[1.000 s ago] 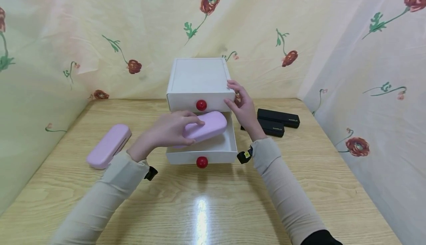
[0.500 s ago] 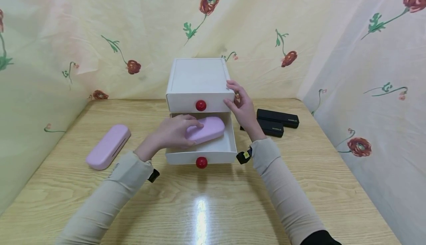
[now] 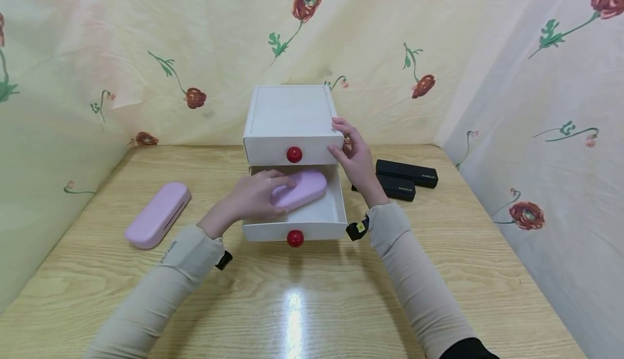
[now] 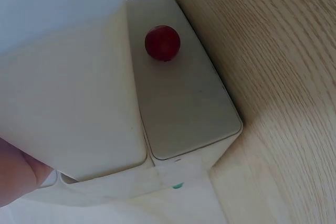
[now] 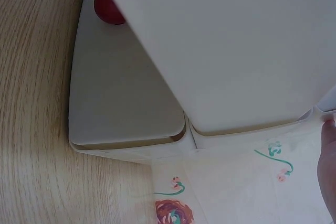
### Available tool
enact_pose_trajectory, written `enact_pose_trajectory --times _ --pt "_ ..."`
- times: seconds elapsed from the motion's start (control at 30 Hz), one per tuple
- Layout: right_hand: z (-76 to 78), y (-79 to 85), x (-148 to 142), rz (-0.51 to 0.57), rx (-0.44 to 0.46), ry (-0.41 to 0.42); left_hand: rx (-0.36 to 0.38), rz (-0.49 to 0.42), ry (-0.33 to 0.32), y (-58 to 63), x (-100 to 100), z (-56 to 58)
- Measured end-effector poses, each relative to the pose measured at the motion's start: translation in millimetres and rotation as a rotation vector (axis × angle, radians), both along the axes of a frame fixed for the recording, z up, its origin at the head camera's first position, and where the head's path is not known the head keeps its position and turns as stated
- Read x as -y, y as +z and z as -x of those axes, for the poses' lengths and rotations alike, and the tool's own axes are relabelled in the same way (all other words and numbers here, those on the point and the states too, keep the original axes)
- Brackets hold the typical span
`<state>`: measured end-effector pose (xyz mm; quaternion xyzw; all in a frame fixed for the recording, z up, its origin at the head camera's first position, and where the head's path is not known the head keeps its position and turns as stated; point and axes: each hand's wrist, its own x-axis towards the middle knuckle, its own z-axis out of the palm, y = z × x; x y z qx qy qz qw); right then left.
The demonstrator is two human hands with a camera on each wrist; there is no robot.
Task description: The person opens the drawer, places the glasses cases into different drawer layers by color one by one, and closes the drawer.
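In the head view, my left hand holds a lavender glasses case by its left end, inside a pulled-out drawer of a small white drawer cabinet. The case lies slanted in the drawer; my fingers hide its left end. My right hand grips the cabinet's front right corner, thumb against the front and fingertips at the upper side edge. A closed top drawer with a red knob sits above. Under the open drawer, the left wrist view shows another closed drawer with a red knob.
A second lavender glasses case lies on the wooden table at the left. Two slim black boxes lie right of the cabinet, partly behind my right wrist. Flowered cloth hangs behind and along both sides.
My left hand has lowered the glasses case deeper into the open drawer and slightly left. Over the last half second it barely moves. My right hand stays at the cabinet corner.
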<state>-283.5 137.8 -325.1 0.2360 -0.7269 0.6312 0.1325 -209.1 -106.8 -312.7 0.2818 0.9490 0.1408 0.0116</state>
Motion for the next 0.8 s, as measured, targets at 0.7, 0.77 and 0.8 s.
enact_pose_trajectory --times 0.7,0.77,0.8 --pt "0.8 -2.2 0 0.002 -0.010 0.000 -0.049 0.002 -0.049 2.2 4 -11.6" --pt "1.3 -2.3 0 0.002 -0.011 -0.001 -0.052 0.001 -0.051 3.3 5 -12.7" --pt "1.7 -2.5 0 0.002 -0.014 -0.002 -0.052 0.002 -0.052 3.8 5 -13.1"
